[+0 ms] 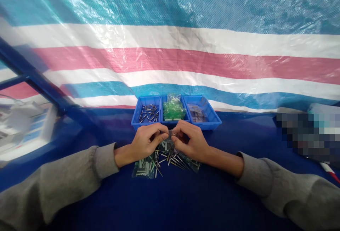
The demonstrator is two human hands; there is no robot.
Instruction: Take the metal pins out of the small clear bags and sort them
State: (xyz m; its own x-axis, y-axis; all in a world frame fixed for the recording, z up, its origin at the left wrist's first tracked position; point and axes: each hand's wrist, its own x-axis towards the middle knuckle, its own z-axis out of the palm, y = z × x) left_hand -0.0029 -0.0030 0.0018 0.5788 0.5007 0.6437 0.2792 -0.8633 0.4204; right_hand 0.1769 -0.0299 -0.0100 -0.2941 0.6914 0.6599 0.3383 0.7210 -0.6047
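Both hands meet over the table in front of the blue bins. My left hand (148,139) pinches one edge of a small clear plastic bag (166,144), thumb against forefinger. On the other side my right hand (190,141) pinches the same bag's top. Small pale pieces show inside it. Beneath the hands lies a loose pile of thin pointed metal rods (172,159). A filled plastic bag (144,167) with pale pieces lies below my left hand, and another bag (196,165) is partly hidden under my right hand.
Three joined blue bins stand behind my hands: the left bin (135,117) holds metal rods, the middle one green packets (174,110), the right one clear packets (197,113). A striped tarp (170,59) hangs behind the blue table (170,202). A blue frame (39,85) stands left.
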